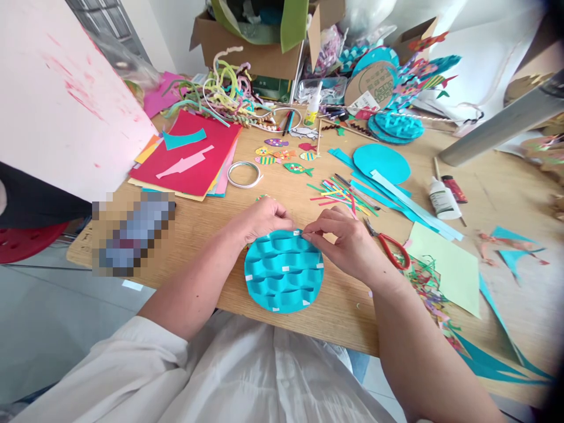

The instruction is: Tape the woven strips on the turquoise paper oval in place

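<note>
A round turquoise paper disc (284,282) with rows of wavy paper strips lies at the table's front edge, with several small white pieces on it. My left hand (268,217) is at the disc's upper left rim, fingers bent together, their tips partly hidden. At the upper right rim, my right hand (337,238) pinches with thumb and forefinger beside a small white piece (296,232); what lies between the fingertips is too small to make out.
Paper fish (298,168), thin coloured strips (341,197) and a white ring (244,174) lie beyond the disc. Red-handled pliers (393,249), paper scraps and glue (444,200) are to the right. Coloured sheets (189,167) lie at the left.
</note>
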`<state>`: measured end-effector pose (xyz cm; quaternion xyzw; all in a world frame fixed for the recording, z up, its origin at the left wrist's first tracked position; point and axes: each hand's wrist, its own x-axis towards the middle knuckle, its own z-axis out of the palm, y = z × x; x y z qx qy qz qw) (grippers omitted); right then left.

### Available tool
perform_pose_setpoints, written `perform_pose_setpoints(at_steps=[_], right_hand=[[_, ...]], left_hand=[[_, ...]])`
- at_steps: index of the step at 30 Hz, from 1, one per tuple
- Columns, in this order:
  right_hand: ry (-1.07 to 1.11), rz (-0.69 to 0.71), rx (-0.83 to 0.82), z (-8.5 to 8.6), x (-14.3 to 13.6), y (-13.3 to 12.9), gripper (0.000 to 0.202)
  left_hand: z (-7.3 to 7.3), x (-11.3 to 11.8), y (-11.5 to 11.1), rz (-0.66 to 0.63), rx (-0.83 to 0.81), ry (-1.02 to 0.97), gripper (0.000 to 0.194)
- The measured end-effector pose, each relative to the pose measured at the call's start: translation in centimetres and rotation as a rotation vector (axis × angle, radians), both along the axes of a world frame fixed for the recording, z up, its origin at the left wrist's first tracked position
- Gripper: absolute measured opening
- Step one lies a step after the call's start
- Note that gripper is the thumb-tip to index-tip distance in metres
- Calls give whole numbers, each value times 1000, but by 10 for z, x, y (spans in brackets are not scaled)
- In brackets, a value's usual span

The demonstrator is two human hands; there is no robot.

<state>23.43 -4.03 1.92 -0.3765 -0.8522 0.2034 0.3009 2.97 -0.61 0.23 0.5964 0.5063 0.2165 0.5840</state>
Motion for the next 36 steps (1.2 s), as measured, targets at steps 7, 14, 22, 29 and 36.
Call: perform_pose_setpoints(at_steps=[7, 14, 22, 29, 36], right_hand=[[-16, 39, -86, 2, 3, 1, 14], [-46, 51, -126, 2, 3, 0, 15], [-60, 53, -124, 2, 2, 0, 17], [11, 40, -193, -1, -1, 0, 15], [-28, 22, -179, 2, 1, 1, 15]], left_hand=[[-2, 0, 0, -32, -10, 23, 17], [-2, 1, 0, -64, 31, 90, 21], [-5, 0, 0, -60, 33, 141, 23], [-5, 2, 0, -49, 32, 94, 21], [-3, 2, 0, -33, 13, 79, 21]])
